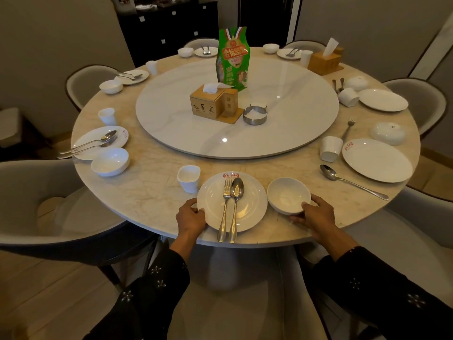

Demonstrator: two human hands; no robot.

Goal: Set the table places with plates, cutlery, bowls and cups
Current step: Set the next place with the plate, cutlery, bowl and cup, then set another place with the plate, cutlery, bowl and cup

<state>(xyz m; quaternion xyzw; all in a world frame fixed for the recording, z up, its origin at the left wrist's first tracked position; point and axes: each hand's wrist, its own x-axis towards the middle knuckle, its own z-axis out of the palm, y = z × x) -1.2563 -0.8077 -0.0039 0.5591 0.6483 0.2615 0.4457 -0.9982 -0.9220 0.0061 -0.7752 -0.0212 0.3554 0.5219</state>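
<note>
A person in dark embroidered sleeves stood at the near edge of a round marble table [147, 192]. The left hand [190, 216] gripped the left rim of a white plate [252, 200], thumb curled over the edge. A fork [226, 204] and a spoon [235, 204] lay side by side on that plate, handles pointing toward the person and overhanging its near rim. The right hand [316, 215] held a white bowl [288, 195] just right of the plate, fingers curled round its near side, thumb on the rim. The bowl sat upright on the table. A white cup [188, 178] stood upright just left of the plate's far edge.

To the right, another place looked unfinished (its bowl [387, 133] and cup [331, 148] both upside down), with a large plate [377, 160], a loose spoon [353, 181] and a fork [348, 130] lying on the bare table. To the left, a set place had a plate [83, 146] carrying cutlery, a bowl [110, 161] and a cup [107, 116]. On the central turntable [294, 106] stood a wooden tissue box [207, 104], a green snack bag [232, 57] and a metal ashtray [255, 115].
</note>
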